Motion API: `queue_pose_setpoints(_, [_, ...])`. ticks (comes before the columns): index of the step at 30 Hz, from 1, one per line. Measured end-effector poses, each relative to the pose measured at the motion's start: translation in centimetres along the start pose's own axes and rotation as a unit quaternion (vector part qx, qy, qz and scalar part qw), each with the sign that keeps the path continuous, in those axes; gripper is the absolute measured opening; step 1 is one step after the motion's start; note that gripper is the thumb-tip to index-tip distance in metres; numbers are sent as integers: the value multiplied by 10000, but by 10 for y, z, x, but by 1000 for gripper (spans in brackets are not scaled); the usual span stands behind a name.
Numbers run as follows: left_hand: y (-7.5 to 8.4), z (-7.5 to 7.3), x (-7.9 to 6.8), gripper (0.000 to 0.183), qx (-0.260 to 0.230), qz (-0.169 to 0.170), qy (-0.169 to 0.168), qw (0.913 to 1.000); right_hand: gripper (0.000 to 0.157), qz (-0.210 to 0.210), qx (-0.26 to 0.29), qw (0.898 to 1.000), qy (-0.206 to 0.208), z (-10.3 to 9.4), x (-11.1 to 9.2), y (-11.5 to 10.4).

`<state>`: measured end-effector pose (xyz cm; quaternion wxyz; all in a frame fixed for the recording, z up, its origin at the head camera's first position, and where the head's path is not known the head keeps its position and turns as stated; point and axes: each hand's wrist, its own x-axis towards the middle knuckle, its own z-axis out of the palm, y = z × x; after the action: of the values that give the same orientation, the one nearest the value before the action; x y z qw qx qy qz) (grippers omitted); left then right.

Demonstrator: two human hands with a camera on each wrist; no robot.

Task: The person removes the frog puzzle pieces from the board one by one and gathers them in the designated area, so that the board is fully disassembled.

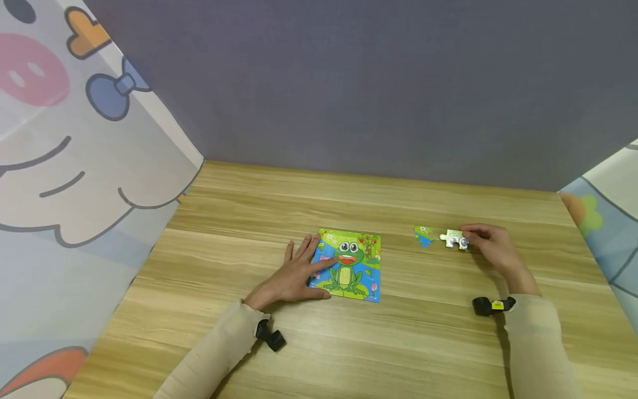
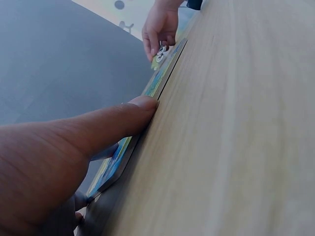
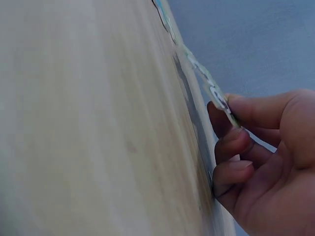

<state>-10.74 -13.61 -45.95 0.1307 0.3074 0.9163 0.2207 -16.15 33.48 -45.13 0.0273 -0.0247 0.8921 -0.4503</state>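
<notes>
A square frog puzzle board [image 1: 346, 277] in green and blue lies flat on the table. My left hand [image 1: 294, 275] rests on its left side with the fingers spread. In the left wrist view, the thumb [image 2: 142, 105] touches the board's near edge. Off to the right, my right hand [image 1: 493, 249] pinches a puzzle piece [image 1: 452, 237] printed with the frog's eyes, between thumb and fingers. The right wrist view shows that piece [image 3: 209, 86] edge-on, tilted and raised off the table. Left of it lies a loose green and blue puzzle piece [image 1: 425, 235].
The wood-grain table [image 1: 379, 349] meets a grey panel [image 1: 379, 94] at the back. Cartoon-printed walls [image 1: 89, 221] stand on the left and right sides. Each wrist wears a small black camera [image 1: 482, 306].
</notes>
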Motion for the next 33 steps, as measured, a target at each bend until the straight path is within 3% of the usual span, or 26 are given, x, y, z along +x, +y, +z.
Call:
queue_pose_setpoints(12, [-1, 1, -1, 78, -58, -27, 5, 10000, 30, -172, -869, 9960, 122, -1, 4, -4])
queue_pose_setpoints(23, [0, 2, 0, 77, -50, -15, 31, 10000, 33, -58, -564, 9984, 87, -2, 2, -5])
queue_pose_setpoints(29, [0, 1, -1, 77, -13, -11, 32, 10000, 31, -285, -1130, 9930, 169, 4, -1, -27])
queue_pose_setpoints(33, [1, 0, -1, 78, -1, -20, 46, 10000, 31, -464, -1188, 9918, 21, 16, 2, -50])
